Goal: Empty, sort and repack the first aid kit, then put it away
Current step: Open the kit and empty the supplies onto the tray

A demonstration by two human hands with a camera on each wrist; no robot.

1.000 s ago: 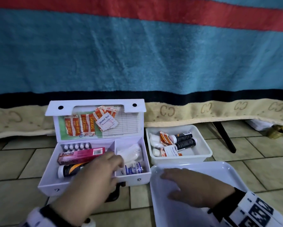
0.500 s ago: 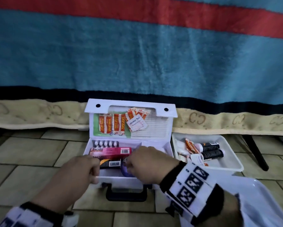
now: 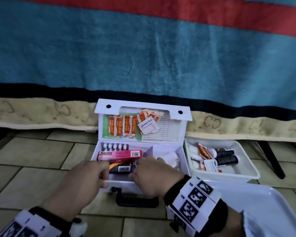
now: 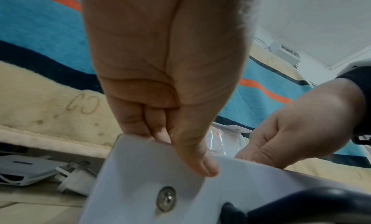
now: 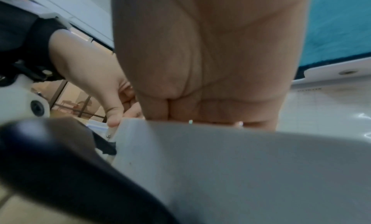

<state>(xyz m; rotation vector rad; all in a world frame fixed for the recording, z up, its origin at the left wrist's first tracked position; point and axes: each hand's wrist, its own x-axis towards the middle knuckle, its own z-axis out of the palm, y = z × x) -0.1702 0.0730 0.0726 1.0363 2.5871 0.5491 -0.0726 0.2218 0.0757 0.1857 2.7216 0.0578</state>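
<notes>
Floor tiles carry the open first aid kit [image 3: 140, 183], lid propped against the blanket [image 3: 143, 57]. Left hand [image 3: 85, 180] pinches the kit's front wall, thumb outside and fingers curled over the rim. Right hand [image 3: 154, 177] reaches inside beside the dark bottle [image 3: 120, 167]; whether its curled fingers hold anything, I cannot tell. Further right, the small tray [image 3: 246, 173] already holds sorted pieces. Steadying the box while lifting items out singly seems the wise course.
</notes>
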